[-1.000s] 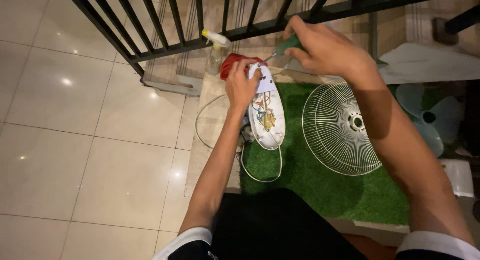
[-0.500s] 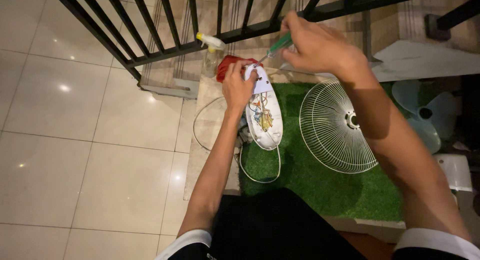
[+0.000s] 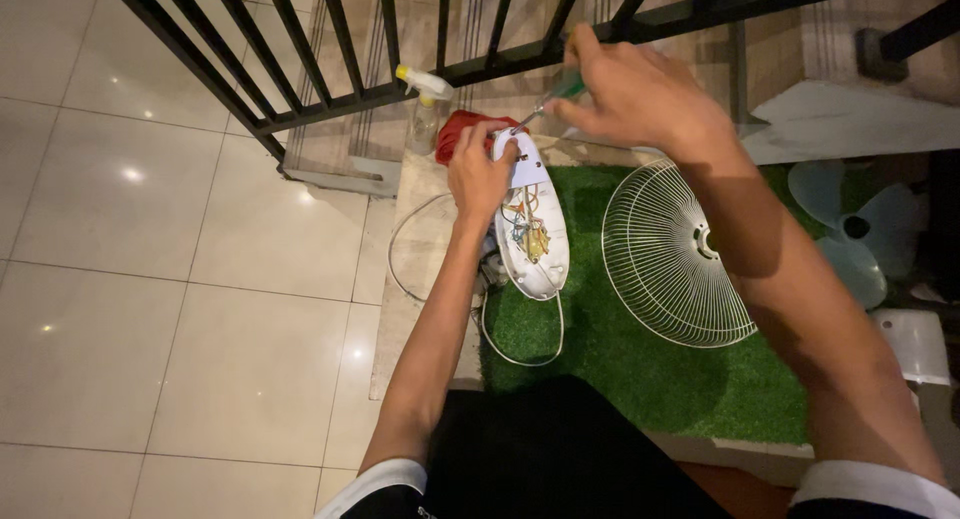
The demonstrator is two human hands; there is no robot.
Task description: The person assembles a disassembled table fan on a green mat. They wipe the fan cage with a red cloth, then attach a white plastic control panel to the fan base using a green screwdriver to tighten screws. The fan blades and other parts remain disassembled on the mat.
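1. Head view, looking down: left hand [image 3: 480, 174] pressed on the top end of a white fan base housing [image 3: 533, 241], fingers curled over its upper edge, clamped there to steady it.
2. Housing lying open side up, half on the green turf mat [image 3: 640, 369] and half on the pale slab beside it; coloured wiring [image 3: 527, 234] exposed inside, white power cord [image 3: 520, 354] looping out below.
3. Right hand [image 3: 630, 94] closed around a green-handled screwdriver [image 3: 548, 97], shaft angled down-left with the tip at the housing's top edge, just beside the left fingertips.
4. Compared with half a second ago: handle now more buried in the right fist, hand slightly lower and rotated (reads as a turn of the driver rather than a lift-off); tip in the same spot, left hand's clamp unchanged. Judged as a screw at that top edge being worked, not yet out.
5. Around: white wire fan grille [image 3: 672, 251] flat on the turf to the right, pale fan blade [image 3: 850, 229] further right, red cloth [image 3: 460, 129] and spray bottle [image 3: 428, 104] by the black railing [image 3: 330, 39], tiled floor [image 3: 150, 279] at left.
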